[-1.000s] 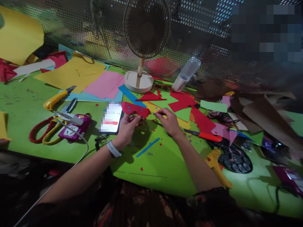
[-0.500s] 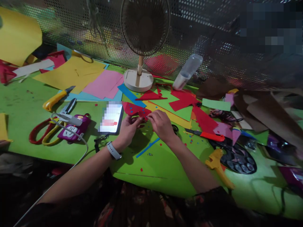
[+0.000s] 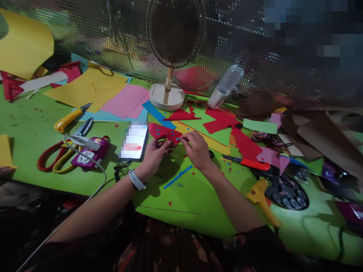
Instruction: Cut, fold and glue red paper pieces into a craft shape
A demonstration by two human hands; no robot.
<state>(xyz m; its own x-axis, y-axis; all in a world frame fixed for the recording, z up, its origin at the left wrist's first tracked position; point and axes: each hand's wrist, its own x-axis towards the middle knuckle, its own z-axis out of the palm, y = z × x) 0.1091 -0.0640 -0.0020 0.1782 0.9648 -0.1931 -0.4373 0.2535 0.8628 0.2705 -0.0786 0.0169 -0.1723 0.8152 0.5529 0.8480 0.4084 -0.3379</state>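
Note:
A red paper cutout [image 3: 160,130] dotted with small blue paper bits is held up just above the table. My left hand [image 3: 154,153] grips its lower edge between thumb and fingers. At the cutout's right end, my right hand [image 3: 195,149] is closed in a pinch, with a tiny blue paper piece [image 3: 177,139] at its fingertips. Just left of my left hand lies a lit phone [image 3: 134,141]. Below my hands a narrow blue paper strip [image 3: 178,176] rests on the green table [image 3: 181,204], with loose red and blue bits scattered around.
Scissors [image 3: 59,158], a yellow cutter [image 3: 68,119] and a purple device [image 3: 92,155] with a white cable are at left. A fan [image 3: 167,96] and a leaning bottle [image 3: 225,87] stand behind. An orange-handled cutter [image 3: 252,163] and a yellow glue gun [image 3: 261,196] lie right. Another person's hand [image 3: 5,170] shows at far left.
A blue piece now shows at my right fingertips against the red cutout. My left hand keeps its hold. The whole view has shifted slightly.

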